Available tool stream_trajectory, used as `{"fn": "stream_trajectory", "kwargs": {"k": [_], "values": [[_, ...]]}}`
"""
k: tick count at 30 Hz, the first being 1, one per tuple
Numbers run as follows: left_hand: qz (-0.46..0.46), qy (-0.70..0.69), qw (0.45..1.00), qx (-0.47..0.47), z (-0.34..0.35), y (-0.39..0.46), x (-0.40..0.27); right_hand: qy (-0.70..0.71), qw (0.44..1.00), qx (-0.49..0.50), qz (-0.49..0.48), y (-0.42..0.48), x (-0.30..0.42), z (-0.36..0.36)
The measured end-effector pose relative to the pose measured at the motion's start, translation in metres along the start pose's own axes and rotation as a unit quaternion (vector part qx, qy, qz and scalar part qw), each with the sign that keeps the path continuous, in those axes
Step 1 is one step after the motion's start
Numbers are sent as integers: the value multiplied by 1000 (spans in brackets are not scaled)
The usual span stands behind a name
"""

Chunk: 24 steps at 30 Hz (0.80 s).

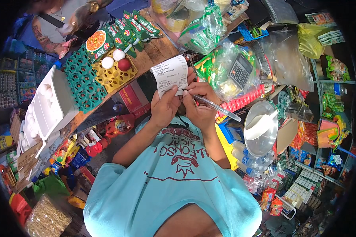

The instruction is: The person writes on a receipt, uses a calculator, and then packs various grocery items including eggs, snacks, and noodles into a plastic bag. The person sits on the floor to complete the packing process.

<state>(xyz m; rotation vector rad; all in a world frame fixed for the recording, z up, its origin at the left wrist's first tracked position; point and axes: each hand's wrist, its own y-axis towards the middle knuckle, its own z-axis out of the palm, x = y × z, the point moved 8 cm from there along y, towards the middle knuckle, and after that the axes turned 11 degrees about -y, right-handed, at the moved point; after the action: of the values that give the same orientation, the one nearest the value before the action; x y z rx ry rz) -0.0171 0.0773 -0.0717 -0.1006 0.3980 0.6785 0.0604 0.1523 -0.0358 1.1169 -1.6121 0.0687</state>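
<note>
My left hand holds a printed paper receipt from below, its thumb pressed on the lower part. In my right hand is a clear ballpoint pen, its tip touching or just above the receipt's lower right. The receipt carries print and some handwriting. Just left of it, on the wooden counter, a yellow egg tray bears two white eggs and a dark red one. A calculator lies on plastic-wrapped goods to the right.
Beside a green egg tray stands a tilted white bin of eggs. Green noodle packs line the counter, with a person across it. At right, a metal bowl holds a white scoop, near stocked shelves.
</note>
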Motion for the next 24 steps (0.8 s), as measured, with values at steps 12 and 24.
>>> {"fn": "stream_trajectory", "kwargs": {"k": [12,24], "values": [[2,22,1000,-1,2,-1,-2,66,997,-22,21,1,-7,-2],[2,31,1000,-1,-3,-3,-1,38,999,-2,2,0,-3,1]]}}
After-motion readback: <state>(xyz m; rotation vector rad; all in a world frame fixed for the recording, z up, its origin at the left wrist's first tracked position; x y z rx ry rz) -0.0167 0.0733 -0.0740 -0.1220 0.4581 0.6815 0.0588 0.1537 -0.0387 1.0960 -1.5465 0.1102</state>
